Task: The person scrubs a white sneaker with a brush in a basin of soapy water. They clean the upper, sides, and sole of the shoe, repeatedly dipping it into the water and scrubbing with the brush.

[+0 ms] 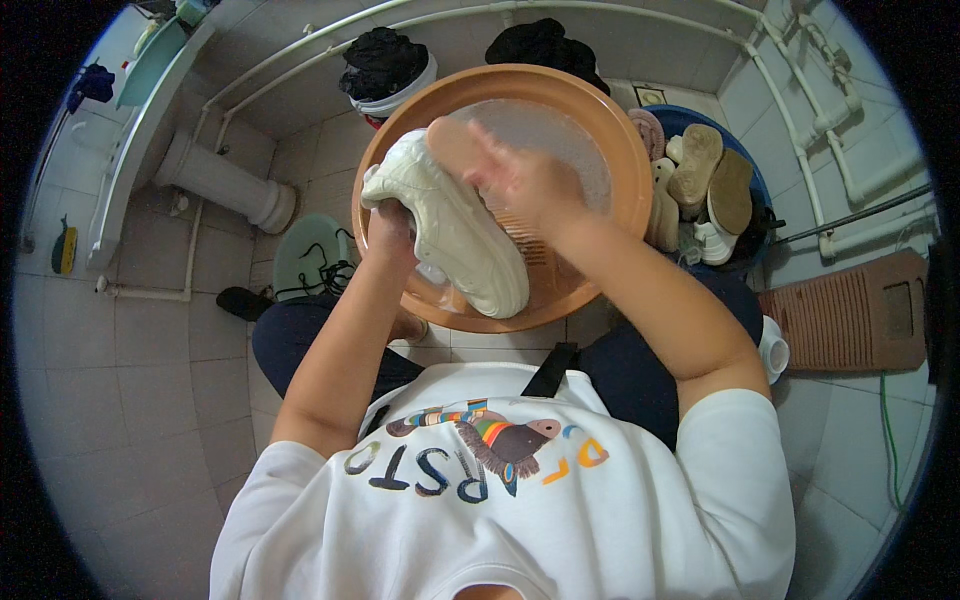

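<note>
A white sneaker (455, 225) is held above an orange plastic basin (630, 190) in which shallow, soapy-looking water is seen. The shoe is tilted, its toe pointing down toward the near rim and its heel raised toward the far left side. The left hand (388, 232) is closed around the left flank of the sneaker, near the heel and collar, with the fingers pressed into the upper. The right hand (520, 180) is laid over the top and right side of the shoe; whether something small such as a brush is gripped in it cannot be told, since the palm is turned away and the fingers are blurred. The sneaker is judged to be fairly light but heavier than when dry, as it appears wet; its upper looks soft and yielding, while the sole is stiffer and gives the firmer purchase. A wet, soapy surface is likely to be slippery, so the heel and the sole edge are judged the safest places to take hold. Beside the orange basin on the right, a blue basin (760, 190) filled with other shoes (710, 175) is seen, and a green basin (300, 250) holding dark laces rests on the tiled floor (130, 380) to the left. A white pedestal (225, 185) stands further left.
</note>
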